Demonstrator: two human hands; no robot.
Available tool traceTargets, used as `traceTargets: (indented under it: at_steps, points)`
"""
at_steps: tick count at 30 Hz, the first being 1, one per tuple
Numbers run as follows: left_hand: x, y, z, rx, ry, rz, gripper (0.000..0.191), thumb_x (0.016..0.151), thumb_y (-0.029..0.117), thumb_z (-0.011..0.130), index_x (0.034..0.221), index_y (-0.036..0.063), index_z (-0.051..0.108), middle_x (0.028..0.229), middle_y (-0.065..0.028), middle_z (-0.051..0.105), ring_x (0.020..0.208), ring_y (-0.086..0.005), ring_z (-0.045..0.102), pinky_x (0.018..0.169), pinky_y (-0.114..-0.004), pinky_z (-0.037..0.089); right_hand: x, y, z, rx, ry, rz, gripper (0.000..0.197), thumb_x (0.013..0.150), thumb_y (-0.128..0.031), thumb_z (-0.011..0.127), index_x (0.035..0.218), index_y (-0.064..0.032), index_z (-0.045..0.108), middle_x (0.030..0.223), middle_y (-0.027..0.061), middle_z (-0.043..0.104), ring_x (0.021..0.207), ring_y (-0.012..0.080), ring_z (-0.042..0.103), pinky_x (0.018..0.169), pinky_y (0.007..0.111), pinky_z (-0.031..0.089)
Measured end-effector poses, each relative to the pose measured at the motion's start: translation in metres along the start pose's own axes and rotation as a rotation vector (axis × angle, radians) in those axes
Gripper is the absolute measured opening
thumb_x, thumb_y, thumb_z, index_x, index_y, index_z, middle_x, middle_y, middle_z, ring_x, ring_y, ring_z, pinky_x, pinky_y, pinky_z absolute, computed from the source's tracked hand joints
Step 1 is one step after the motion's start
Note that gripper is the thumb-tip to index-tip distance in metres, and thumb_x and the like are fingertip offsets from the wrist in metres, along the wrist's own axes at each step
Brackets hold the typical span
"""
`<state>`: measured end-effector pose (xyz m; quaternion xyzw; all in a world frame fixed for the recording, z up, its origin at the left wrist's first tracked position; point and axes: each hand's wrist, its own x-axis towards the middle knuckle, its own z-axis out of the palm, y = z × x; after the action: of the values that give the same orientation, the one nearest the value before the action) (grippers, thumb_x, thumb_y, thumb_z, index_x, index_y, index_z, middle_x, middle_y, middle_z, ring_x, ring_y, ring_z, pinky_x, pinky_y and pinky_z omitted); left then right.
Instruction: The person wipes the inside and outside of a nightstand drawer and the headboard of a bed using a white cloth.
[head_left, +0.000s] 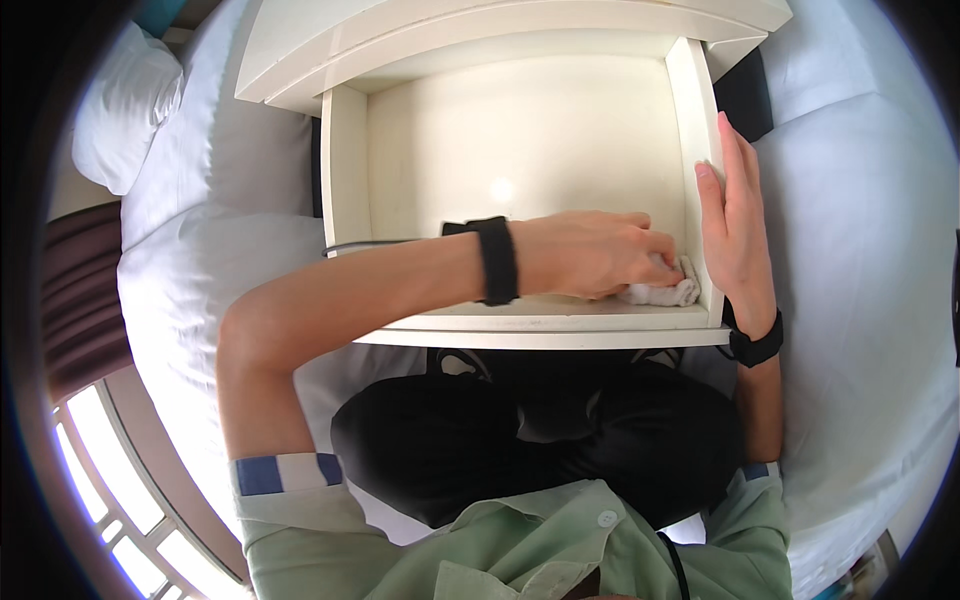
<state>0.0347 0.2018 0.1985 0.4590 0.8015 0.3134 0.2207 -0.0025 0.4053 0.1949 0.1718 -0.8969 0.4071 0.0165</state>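
Observation:
A pulled-out white drawer (525, 150) lies before me. Inside it, at the front right corner, my left hand (600, 255) presses a bunched white cloth (664, 291) against the bottom, its fingers closed over the cloth. The left forearm reaches across the drawer's front part. Along the outer face of the right side wall rests my right hand (735, 217), flat with its fingers extended, the thumb near the wall's top edge. It holds nothing. Both wrists wear black straps.
The white cabinet (510, 22) stands at the far side above the drawer. Beds with pale bedding flank it left (255, 165) and right (847, 262). A dark curtain (82, 292) and a bright window are at the left. My bent knees are below the drawer front.

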Motion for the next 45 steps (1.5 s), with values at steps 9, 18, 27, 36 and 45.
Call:
traceTargets:
  at_steps: [9, 18, 27, 36, 45]
  points:
    - [-0.130, -0.012, -0.053, 0.409, -0.149, -0.645, 0.089, 0.071, 0.000, 0.075, 0.153, 0.0107, 0.041, 0.143, -0.0123, 0.053, 0.109, -0.0352, 0.062, 0.086, -0.041, 0.059, 0.000, -0.001, -0.007, 0.100, -0.072, 0.114, 0.052, 0.110, -0.018, 0.046, 0.158, 0.0005, 0.035, 0.152, 0.0163, 0.044, 0.137, 0.0284, 0.047, 0.114, 0.036, 0.038]
    - [-0.090, -0.014, -0.049, 0.529, -0.067, -0.671, 0.078, 0.077, 0.000, 0.075, 0.146, -0.0068, 0.039, 0.141, -0.0250, 0.049, 0.110, -0.0365, 0.064, 0.077, -0.037, 0.064, 0.003, -0.007, -0.009, 0.043, -0.015, 0.080, 0.051, 0.109, -0.021, 0.048, 0.156, -0.0026, 0.040, 0.148, 0.0178, 0.047, 0.126, 0.0317, 0.055, 0.103, 0.036, 0.047]
    - [-0.053, -0.015, -0.038, 0.584, -0.078, -0.547, 0.064, 0.086, 0.008, 0.067, 0.145, -0.0039, 0.043, 0.125, -0.0195, 0.056, 0.094, -0.0333, 0.068, 0.068, -0.038, 0.062, 0.002, -0.004, -0.009, 0.074, -0.008, 0.074, 0.049, 0.108, -0.023, 0.051, 0.153, -0.0017, 0.045, 0.150, 0.0159, 0.049, 0.138, 0.0312, 0.050, 0.113, 0.038, 0.041]
    - [-0.127, -0.069, -0.087, 0.607, 0.029, -0.960, 0.065, 0.081, 0.004, 0.061, 0.142, -0.0069, 0.044, 0.127, -0.0221, 0.054, 0.089, -0.0384, 0.069, 0.074, -0.049, 0.059, 0.000, -0.003, -0.009, 0.116, 0.004, 0.038, 0.049, 0.108, -0.021, 0.052, 0.153, -0.0017, 0.045, 0.151, 0.0153, 0.048, 0.138, 0.0304, 0.049, 0.114, 0.036, 0.039]
    - [0.048, -0.022, -0.032, 0.381, 0.207, -0.405, 0.041, 0.078, 0.003, 0.059, 0.118, -0.0073, 0.059, 0.116, -0.0194, 0.057, 0.081, -0.0375, 0.069, 0.068, -0.047, 0.058, -0.001, 0.002, -0.002, 0.233, 0.022, 0.060, 0.045, 0.111, -0.020, 0.044, 0.152, -0.0012, 0.046, 0.151, 0.0158, 0.046, 0.137, 0.0285, 0.049, 0.113, 0.034, 0.038]
